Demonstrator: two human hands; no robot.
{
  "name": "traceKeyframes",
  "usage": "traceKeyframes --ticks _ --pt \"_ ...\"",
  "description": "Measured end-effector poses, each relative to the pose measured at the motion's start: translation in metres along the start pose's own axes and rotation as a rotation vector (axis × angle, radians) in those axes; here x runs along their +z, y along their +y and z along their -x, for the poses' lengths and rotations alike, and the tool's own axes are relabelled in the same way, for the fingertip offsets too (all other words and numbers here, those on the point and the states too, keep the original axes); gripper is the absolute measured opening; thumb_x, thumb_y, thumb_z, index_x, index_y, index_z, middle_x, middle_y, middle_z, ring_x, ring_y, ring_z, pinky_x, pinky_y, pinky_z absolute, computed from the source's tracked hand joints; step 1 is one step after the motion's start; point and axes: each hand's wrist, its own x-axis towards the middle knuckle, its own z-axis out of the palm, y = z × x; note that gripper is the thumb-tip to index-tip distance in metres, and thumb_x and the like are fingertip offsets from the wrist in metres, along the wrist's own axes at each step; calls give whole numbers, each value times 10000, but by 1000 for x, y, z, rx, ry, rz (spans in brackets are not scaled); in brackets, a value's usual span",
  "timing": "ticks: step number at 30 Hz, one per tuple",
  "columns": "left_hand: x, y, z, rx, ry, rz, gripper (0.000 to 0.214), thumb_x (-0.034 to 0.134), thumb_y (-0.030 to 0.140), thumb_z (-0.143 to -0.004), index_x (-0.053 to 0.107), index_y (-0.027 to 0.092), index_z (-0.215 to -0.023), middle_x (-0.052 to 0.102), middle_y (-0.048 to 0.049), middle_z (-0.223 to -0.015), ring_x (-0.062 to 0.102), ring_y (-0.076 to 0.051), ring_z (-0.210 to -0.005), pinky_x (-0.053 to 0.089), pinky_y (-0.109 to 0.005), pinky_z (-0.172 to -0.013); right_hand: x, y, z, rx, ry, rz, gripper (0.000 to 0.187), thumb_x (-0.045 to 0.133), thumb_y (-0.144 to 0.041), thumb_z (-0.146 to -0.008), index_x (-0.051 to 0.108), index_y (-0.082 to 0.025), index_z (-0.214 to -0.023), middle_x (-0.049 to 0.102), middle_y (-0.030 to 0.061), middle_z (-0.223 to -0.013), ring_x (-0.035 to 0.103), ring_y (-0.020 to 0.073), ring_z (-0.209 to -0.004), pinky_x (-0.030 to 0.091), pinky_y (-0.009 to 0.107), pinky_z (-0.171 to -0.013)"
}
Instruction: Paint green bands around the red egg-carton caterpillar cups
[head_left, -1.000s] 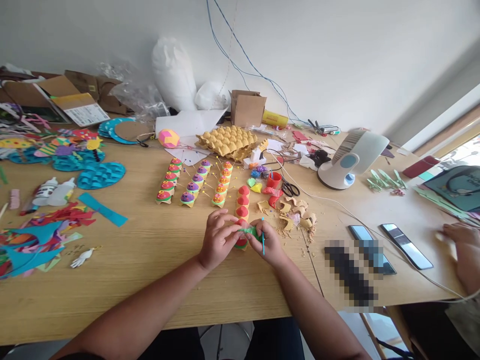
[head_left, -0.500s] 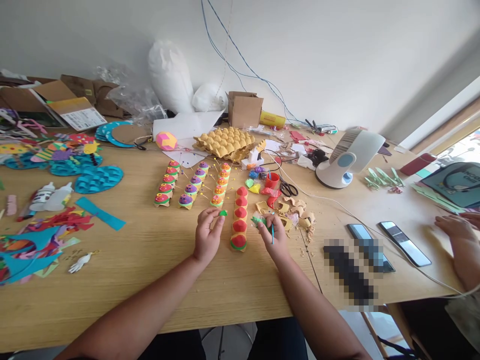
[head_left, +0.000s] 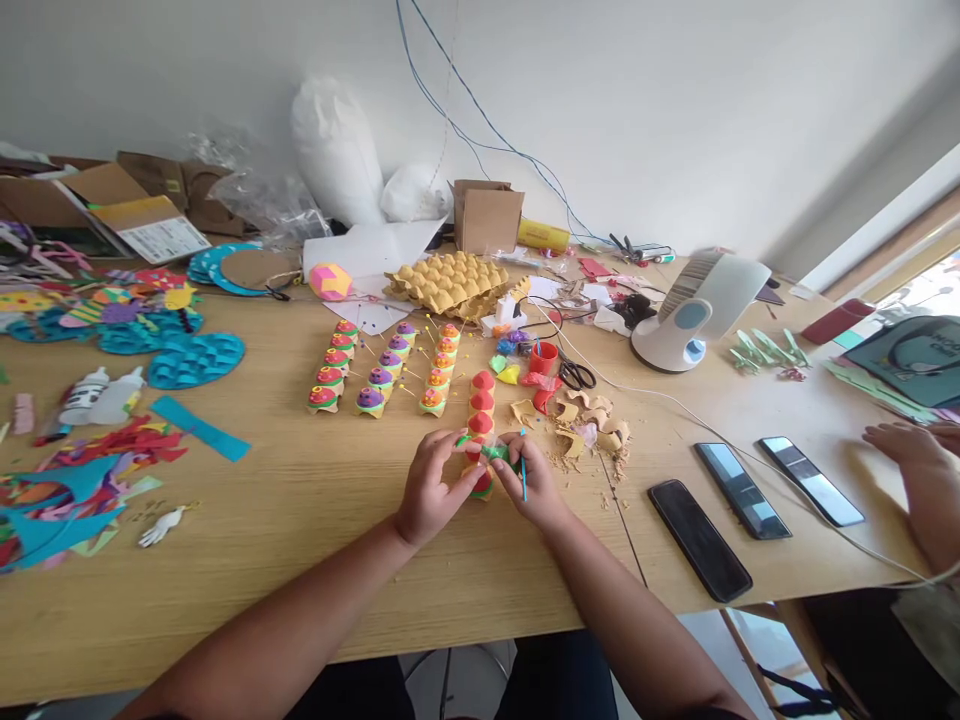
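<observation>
Both my hands meet over the near end of a strip of egg-carton cups with red tops on the wooden table. My left hand pinches a small green piece at the strip's lowest cup. My right hand is closed round a thin blue stick and a lump of green clay. Three decorated cup strips with pins lie just beyond.
Scissors and a red cup sit beyond my right hand, with cardboard scraps. Three phones lie to the right, near another person's hand. A fan, an egg tray and coloured foam scraps surround.
My hands were apart half a second ago, each holding a bit of green clay; now they have come together again over the strip's near end.
</observation>
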Motion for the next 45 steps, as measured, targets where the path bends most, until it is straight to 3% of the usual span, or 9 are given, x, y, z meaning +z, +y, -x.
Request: traceKeyframes --ticks 7,11,14,18,24,31,45 --pt "2 -1 4 16 -16 11 645 768 139 -895 505 235 -1476 749 -117 -1210 684 -238 -1184 597 -411 -1005 3 4 2 -4 -28 31 293 613 -350 -1007 386 -252 -850 611 41 -925 521 153 -785 434 287 -715" --pt "1 -2 3 -23 -80 12 677 769 166 -906 470 238 -1510 770 -102 -1189 661 -251 -1248 569 -441 -1067 3 3 3 -7 -35 23 295 606 -358 -1012 384 -254 -849 589 26 -890 499 148 -755 422 277 -693" --pt "0 -3 1 -32 -104 16 579 740 173 -932 516 234 -1462 759 -100 -1188 668 -240 -1234 579 -419 -1052 4 1 3 -7 -43 12 291 600 -370 -1016 386 -256 -854 574 18 -866 499 150 -747 424 275 -687" --pt "0 -4 1 -5 -87 21 504 718 163 -944 552 233 -1415 738 -100 -1182 682 -230 -1206 601 -400 -1022 4 1 3 -9 -55 13 285 597 -373 -1018 390 -258 -858 579 21 -862 513 156 -756 439 279 -697" --pt "3 -4 6 -9 -6 -34 618 770 187 -902 522 230 -1466 700 -129 -1260 685 -262 -1216 610 -439 -1026 4 1 3 9 -30 30 303 605 -385 -1014 385 -256 -852 590 23 -880 486 144 -732 424 274 -674" --pt "4 -7 11 -4 5 6 680 777 163 -889 503 268 -1503 692 -132 -1276 686 -264 -1213 642 -443 -988 6 0 4 42 -30 -22 345 621 -432 -1003 385 -254 -825 607 25 -883 503 140 -726 438 275 -670" --pt "-3 -1 1 36 -59 -71 400 737 182 -920 646 235 -1305 748 -102 -1142 721 -235 -1102 634 -385 -938 5 -2 6 59 -76 -90 337 619 -456 -1008 408 -252 -841 650 49 -933 592 163 -806 486 300 -721"
